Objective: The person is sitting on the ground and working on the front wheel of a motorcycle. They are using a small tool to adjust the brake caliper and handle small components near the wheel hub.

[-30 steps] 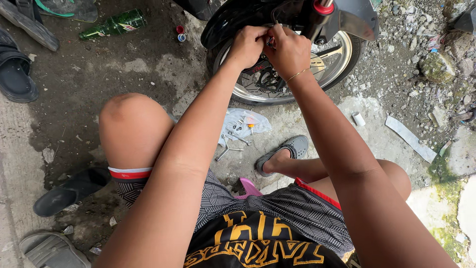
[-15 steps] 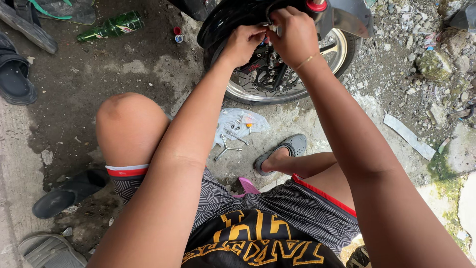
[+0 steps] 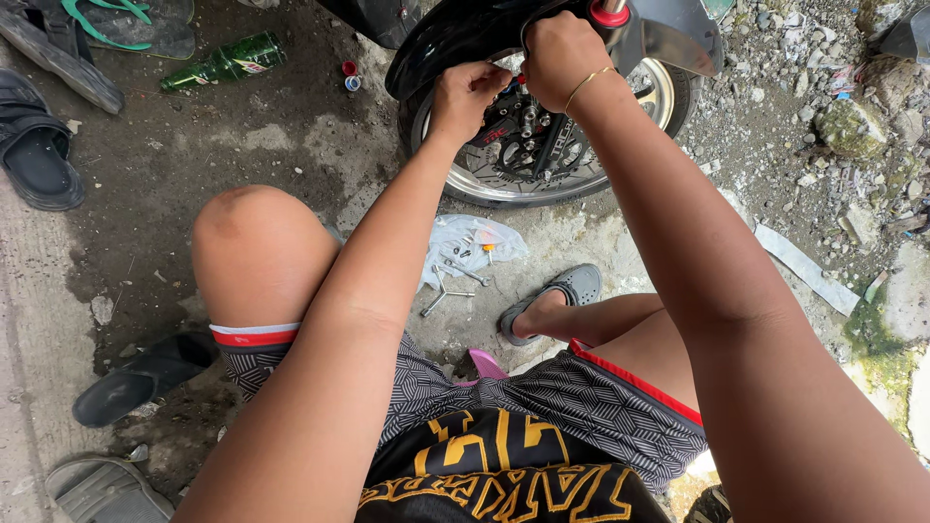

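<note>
Motorcycle front wheel (image 3: 542,165): fork top now gripped by right hand (image 3: 562,58), left hand (image 3: 465,92) shifted down, pinched at the brake caliper (image 3: 513,121); work moved there

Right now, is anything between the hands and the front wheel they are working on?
Nothing visible. The left hand is at the brake part beside the wheel, and the right hand is closed at the fork above it; what it grips is hidden.

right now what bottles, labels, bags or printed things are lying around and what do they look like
Green glass bottle: lying on its side, upper left ground, white and red label band.
Clear plastic bag: flat on the ground below the wheel, crumpled, small parts on it.
Red brake caliper: on the wheel, by the left hand, pale lettering.
</note>
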